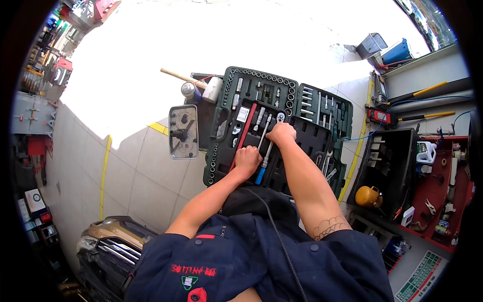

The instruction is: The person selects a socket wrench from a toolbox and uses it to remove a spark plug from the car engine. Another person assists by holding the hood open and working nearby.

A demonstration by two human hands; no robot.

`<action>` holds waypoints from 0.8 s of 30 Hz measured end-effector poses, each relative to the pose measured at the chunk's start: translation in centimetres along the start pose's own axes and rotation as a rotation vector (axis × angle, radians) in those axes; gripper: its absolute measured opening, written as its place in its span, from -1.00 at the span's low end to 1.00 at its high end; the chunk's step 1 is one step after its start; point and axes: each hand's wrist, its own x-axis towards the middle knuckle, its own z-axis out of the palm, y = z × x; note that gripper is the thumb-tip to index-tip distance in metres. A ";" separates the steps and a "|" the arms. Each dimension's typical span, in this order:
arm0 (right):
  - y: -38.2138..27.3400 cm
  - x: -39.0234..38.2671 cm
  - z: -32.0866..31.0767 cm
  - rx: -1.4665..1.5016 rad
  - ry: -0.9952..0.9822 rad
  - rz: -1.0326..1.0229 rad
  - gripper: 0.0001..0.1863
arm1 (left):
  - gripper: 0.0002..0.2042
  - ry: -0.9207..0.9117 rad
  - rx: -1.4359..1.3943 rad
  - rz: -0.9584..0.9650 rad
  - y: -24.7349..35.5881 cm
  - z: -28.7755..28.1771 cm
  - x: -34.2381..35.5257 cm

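An open dark green socket set case (221, 151) lies on the tiled floor in front of me, filled with sockets, bits and wrenches. My left hand (246, 160) rests curled on the case beside a red extension bar (245, 132) and a ratchet with a blue handle (262, 168). My right hand (280, 133) is closed over the upper part of that ratchet, near its head. Whether either hand has lifted a tool I cannot tell.
A grey metal plate with a mechanism (183, 132) lies left of the case. A spray can (190, 91) and a wooden-handled mallet (211, 88) lie behind it. A red tool cart (443, 186), a yellow can (369, 196) and a car front (108, 246) surround me.
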 end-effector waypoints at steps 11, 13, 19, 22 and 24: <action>-1.3 0.0 1.1 0.036 0.003 0.082 -0.58 | -0.82 -0.012 -0.045 -0.010 -0.5 -0.1 0.0; -1.0 -0.1 1.1 0.036 0.005 0.078 -0.56 | -0.82 -0.009 -0.051 -0.011 -0.4 -0.3 0.0; 1.2 0.1 0.9 0.240 -0.056 0.047 -0.48 | -0.82 0.051 -0.037 0.006 -0.9 0.1 -0.2; 2.3 0.7 1.6 0.310 -0.050 0.038 -0.48 | -0.83 0.034 -0.036 0.014 -0.8 -0.3 -0.2; 2.4 0.0 1.9 0.322 -0.023 0.010 -0.47 | -0.86 0.022 -0.035 0.025 -0.9 -0.7 -0.2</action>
